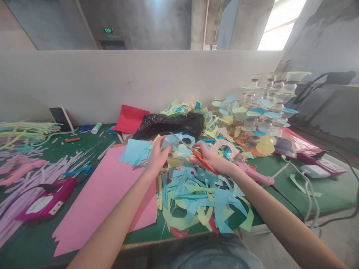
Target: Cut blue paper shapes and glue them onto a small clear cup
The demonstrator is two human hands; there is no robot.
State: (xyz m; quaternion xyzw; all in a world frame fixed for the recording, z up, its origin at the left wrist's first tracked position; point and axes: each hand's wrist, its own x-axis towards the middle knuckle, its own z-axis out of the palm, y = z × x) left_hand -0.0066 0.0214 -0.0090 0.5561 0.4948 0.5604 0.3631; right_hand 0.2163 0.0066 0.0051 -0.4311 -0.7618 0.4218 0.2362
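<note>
My left hand (157,157) pinches a piece of light blue paper (171,142) above the table. My right hand (209,158) is closed round red-handled scissors (196,152), whose blades reach up and left into that blue piece. Under both hands lies a heap of blue, yellow and green paper scraps (196,201). A stack of blue paper sheets (135,151) rests just left of my left hand.
A large pink sheet (103,194) covers the green table (331,190). Pink strips and a magenta device (46,201) lie at left. Behind are a black bag (168,125), red paper (130,118) and stacked clear cups with paper discs (260,108). A pink glue gun (256,173) and cables lie at right.
</note>
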